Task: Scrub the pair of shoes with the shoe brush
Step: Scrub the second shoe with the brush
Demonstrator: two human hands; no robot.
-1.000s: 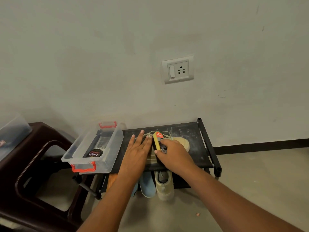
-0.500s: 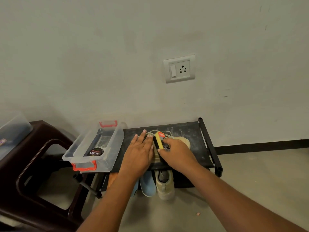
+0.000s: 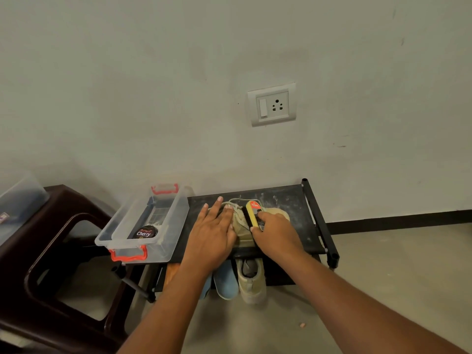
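Observation:
A beige shoe (image 3: 242,226) lies on the top of a black shoe rack (image 3: 298,200), its toe pointing right. My left hand (image 3: 213,231) presses flat on the shoe's left part with straight fingers. My right hand (image 3: 275,233) grips a yellow shoe brush (image 3: 251,213) with black bristles, which lies against the shoe's upper. The second beige shoe (image 3: 251,282) stands on the rack's lower shelf, heel towards me.
A clear plastic box (image 3: 158,241) with red handles holds a tin of Cherry polish (image 3: 144,232), at the rack's left end. A dark brown plastic stool (image 3: 51,246) stands left. A blue shoe (image 3: 226,282) sits on the lower shelf. The wall carries a socket (image 3: 272,104).
The brush has slid a little along the shoe under my right hand. My left hand stays flat on the shoe. The view has shifted slightly.

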